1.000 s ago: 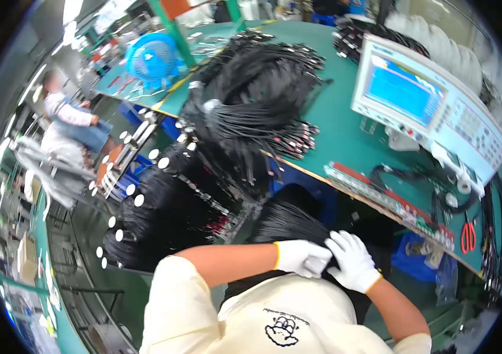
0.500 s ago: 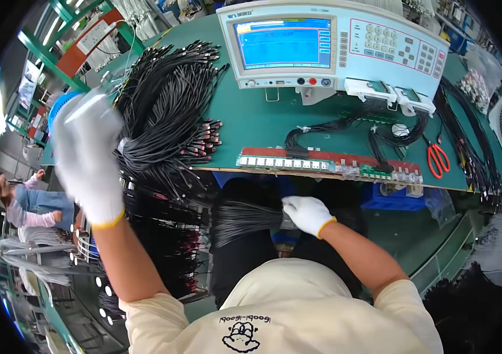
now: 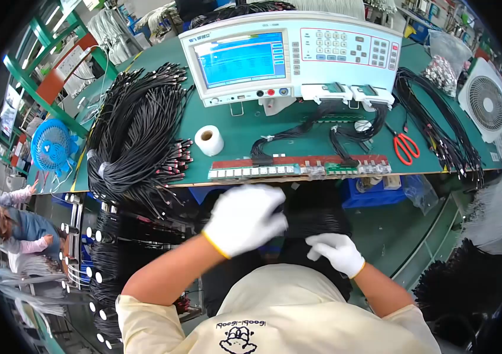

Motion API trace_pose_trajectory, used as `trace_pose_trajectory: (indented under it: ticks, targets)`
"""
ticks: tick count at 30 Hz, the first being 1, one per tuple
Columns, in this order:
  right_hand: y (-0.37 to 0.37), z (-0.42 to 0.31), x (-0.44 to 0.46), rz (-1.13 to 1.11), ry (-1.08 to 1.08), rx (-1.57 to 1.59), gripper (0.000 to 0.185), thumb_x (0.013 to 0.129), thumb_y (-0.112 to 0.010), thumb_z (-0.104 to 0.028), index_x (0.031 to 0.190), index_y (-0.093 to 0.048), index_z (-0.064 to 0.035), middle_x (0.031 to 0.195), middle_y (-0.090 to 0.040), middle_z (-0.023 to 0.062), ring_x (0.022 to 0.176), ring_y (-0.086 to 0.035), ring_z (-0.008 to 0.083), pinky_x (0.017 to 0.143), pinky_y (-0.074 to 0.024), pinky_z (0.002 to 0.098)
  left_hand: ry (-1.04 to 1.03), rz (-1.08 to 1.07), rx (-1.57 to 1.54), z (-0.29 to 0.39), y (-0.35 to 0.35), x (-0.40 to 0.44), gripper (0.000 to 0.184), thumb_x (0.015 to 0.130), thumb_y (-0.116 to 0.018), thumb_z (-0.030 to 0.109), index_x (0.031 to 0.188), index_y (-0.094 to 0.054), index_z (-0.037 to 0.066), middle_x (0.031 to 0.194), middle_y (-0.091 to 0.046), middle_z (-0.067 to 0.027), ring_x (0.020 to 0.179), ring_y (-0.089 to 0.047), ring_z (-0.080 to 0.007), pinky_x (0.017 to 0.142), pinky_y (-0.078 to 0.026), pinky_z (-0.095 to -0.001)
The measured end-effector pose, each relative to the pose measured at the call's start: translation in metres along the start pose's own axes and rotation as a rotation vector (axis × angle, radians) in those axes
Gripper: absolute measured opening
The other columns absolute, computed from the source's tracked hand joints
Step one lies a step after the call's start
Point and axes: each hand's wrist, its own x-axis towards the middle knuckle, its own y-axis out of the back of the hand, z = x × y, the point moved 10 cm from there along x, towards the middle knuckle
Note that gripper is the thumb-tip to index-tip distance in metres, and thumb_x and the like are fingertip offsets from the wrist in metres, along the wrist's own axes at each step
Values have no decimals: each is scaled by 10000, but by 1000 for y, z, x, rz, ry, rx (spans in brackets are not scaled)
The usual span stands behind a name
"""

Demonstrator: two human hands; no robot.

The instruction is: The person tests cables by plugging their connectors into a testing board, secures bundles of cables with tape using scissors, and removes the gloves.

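Observation:
My left hand [image 3: 245, 219], in a white glove with a yellow cuff, is over my lap below the table edge. Its thumb stands apart from the fingers and nothing clear shows between them; motion blurs it slightly. Near my right thigh, my right hand [image 3: 338, 253], gloved the same way, has its thumb and fingers apart, with nothing visible in it. Just above it lies a dark, blurred bundle of black cables [image 3: 317, 223] across my lap, touching or nearly touching the fingers. A white roll [image 3: 209, 141] with a brown core stands on the green table.
A white tester [image 3: 295, 59] with a blue screen stands at the back. Before it is a connector strip [image 3: 298, 167]. A large black cable bundle [image 3: 139, 130] lies left, near a blue fan [image 3: 53, 146]. Red scissors [image 3: 405, 148] and more cables [image 3: 440, 127] are right. Another person [image 3: 24, 227] is far left.
My left hand has swung from the far left to above my lap. The white roll now stands on the table. The lap bundle has shifted right, and my right hand has moved off its end.

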Motion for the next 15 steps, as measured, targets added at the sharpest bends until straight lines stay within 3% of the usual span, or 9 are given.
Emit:
trace_pose_trajectory:
  ticks: [1, 2, 3, 5, 7, 9, 11, 13, 15]
  targets:
    - [-1, 25, -6, -20, -97, 75, 286, 914, -603, -150, 1152, -652, 1, 926, -712, 122, 806, -684, 150, 765, -551, 278, -123, 64, -63, 4, -47, -11, 516, 691, -756, 350, 1069, -590, 40, 910, -651, -117, 840, -640, -332, 743, -516, -442]
    - [-8, 40, -9, -46, -137, 85, 300, 914, -605, -159, 1164, -645, 0, 950, -709, 126, 818, -683, 150, 760, -550, 274, -177, 120, 169, -6, -99, -24, 592, 664, -772, 355, 1105, -549, 30, 912, -650, -119, 842, -646, -337, 733, -518, -441]
    - [-16, 49, -12, -75, -176, 92, 313, 914, -606, -167, 1177, -639, 0, 973, -707, 129, 830, -683, 150, 754, -550, 270, 54, -421, 244, -31, -154, -24, 555, 691, -746, 342, 1101, -541, 29, 931, -655, -131, 834, -655, -346, 704, -522, -445]
    - [-28, 28, -12, -129, -62, -455, 427, 919, -600, -250, 1267, -574, -3, 1069, -692, 125, 862, -677, 193, 787, -546, 302, 93, -336, 148, -49, -171, -12, 337, 763, -655, 273, 1015, -601, 56, 906, -665, -159, 826, -663, -350, 680, -528, -460]
    - [-28, 27, -9, -78, -30, -122, 520, 921, -578, -290, 1370, -481, -46, 1183, -654, 119, 922, -670, 226, 823, -534, 351, 152, -247, 89, -36, -139, -8, 267, 759, -644, 248, 965, -629, 79, 870, -661, -168, 821, -659, -349, 691, -526, -468]
    - [-39, 71, 6, -333, -8, 821, 868, 866, -440, -705, 1494, -274, -129, 1515, -335, 122, 1264, -471, 319, 1001, -409, 504, 87, -107, 7, 5, -88, -20, 282, 738, -644, 205, 999, -642, 98, 847, -659, -147, 796, -653, -347, 686, -522, -462]
    - [-16, 54, -12, -306, 179, 1087, 1037, 762, -344, -841, 1510, -215, -134, 1554, -233, 135, 1339, -369, 337, 1062, -340, 540, 41, -76, -66, 51, -46, -39, 300, 708, -650, 159, 1000, -635, 93, 822, -649, -138, 776, -644, -348, 678, -517, -460]
    - [19, 53, -24, -3, 304, 1361, 971, 791, -402, -805, 1468, -310, -115, 1465, -393, 152, 1314, -403, 349, 1067, -348, 537, -81, -20, -161, 92, -18, -54, 322, 674, -663, 130, 990, -625, 84, 809, -638, -137, 765, -634, -356, 665, -509, -465]
    - [36, 26, -44, -11, 433, 1372, 949, 822, -435, -758, 1437, -341, -42, 1393, -463, 181, 1271, -447, 358, 1057, -368, 524, -129, -46, -174, 125, -15, -63, 401, 637, -693, 134, 1024, -596, 85, 829, -629, -135, 787, -617, -347, 679, -507, -459]
